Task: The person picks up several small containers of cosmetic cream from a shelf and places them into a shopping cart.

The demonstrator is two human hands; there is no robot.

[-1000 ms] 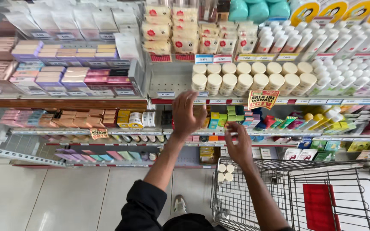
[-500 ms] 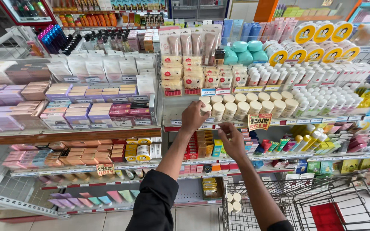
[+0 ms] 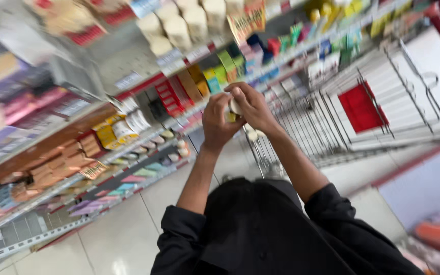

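My left hand point(image 3: 221, 122) and my right hand point(image 3: 253, 106) meet in front of my chest, both closed around a small cream-coloured jar point(image 3: 235, 106) that is mostly hidden by my fingers. The view is tilted and blurred. More cream jars point(image 3: 178, 26) of the same kind stand in a row on the shelf above my hands. Both forearms are bare, with black sleeves pushed up to the elbows.
Store shelves point(image 3: 77, 153) packed with coloured boxes and small tins run along the left and top. A metal shopping cart point(image 3: 383, 102) with a red flap stands to the right of my hands. Pale floor tiles point(image 3: 123, 239) lie below.
My hands left the shelf of jars and came down together in front of me, now holding one jar. The camera swung down and tilted sharply.
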